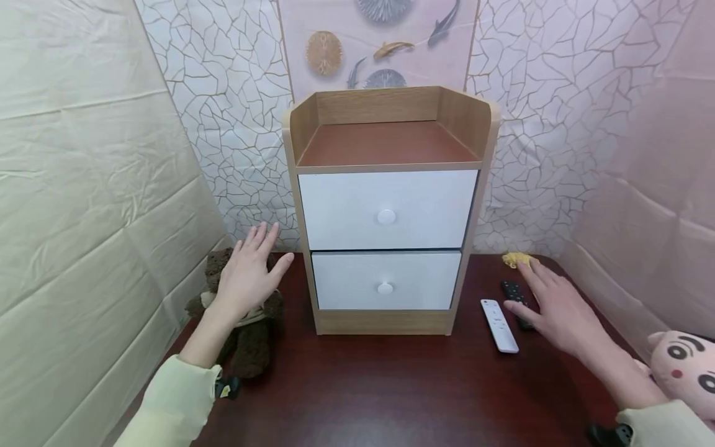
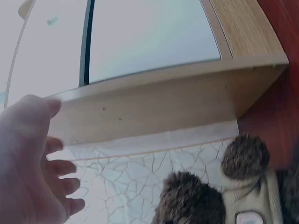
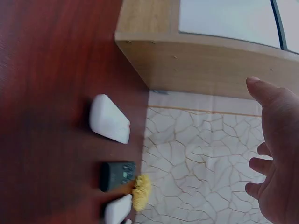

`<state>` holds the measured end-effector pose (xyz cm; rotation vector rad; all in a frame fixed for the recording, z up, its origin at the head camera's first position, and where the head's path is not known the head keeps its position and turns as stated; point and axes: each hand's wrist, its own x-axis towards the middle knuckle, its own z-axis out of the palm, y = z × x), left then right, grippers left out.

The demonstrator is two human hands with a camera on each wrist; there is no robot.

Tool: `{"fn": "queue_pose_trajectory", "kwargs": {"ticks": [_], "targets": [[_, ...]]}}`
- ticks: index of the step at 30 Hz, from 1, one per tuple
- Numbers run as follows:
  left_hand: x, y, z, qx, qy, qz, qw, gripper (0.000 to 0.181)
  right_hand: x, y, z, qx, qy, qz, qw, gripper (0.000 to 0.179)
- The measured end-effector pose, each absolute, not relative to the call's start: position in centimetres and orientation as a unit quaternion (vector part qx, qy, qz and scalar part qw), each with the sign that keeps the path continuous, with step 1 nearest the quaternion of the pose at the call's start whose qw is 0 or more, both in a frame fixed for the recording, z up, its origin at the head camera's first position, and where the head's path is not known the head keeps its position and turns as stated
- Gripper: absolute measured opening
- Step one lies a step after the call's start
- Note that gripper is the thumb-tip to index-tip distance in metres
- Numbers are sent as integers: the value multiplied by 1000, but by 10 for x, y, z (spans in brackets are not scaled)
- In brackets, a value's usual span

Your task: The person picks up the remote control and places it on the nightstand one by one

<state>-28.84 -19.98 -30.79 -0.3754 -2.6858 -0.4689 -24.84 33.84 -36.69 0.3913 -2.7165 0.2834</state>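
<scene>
My left hand [image 1: 251,273] is held out with straight fingers and holds nothing; in the head view it overlaps a brown teddy bear [image 1: 254,347]. The left wrist view shows the bear [image 2: 189,198] below the fingers and the cabinet's side [image 2: 163,109] beyond the thumb. My right hand [image 1: 558,307] is also stretched out and holds nothing, over the right part of the table. Near it lie a white remote control [image 1: 499,326], a black remote control [image 1: 515,295] partly hidden by the hand, and a yellow crinkled item [image 1: 515,259] just past the fingertips.
A wooden cabinet [image 1: 385,321] with two closed white drawers [image 1: 346,211] and round knobs stands mid-table, its top an open tray. A pink plush toy [image 1: 678,369] sits at the right edge. Cloth walls enclose the dark red table [image 1: 385,385]. Another white object [image 3: 117,210] shows in the right wrist view.
</scene>
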Motion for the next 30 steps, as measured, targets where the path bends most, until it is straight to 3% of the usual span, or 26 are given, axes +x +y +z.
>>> {"fn": "queue_pose_trajectory", "kwargs": {"ticks": [6,9,19,30], "targets": [[-290,-187,-316,-134,-900,-314,272,68,-242,329,-381,123,-946,219,206,86],[-292,-181,-321,-146,-871,-371,289,65,-238,325,-392,105,-938,245,221,80],[-305,-169,-338,-178,-793,-524,255,63,-230,324,-428,44,-922,317,220,65],[-317,-154,-344,-208,-751,-579,240,66,-230,334,-458,-57,-926,338,160,70]]}}
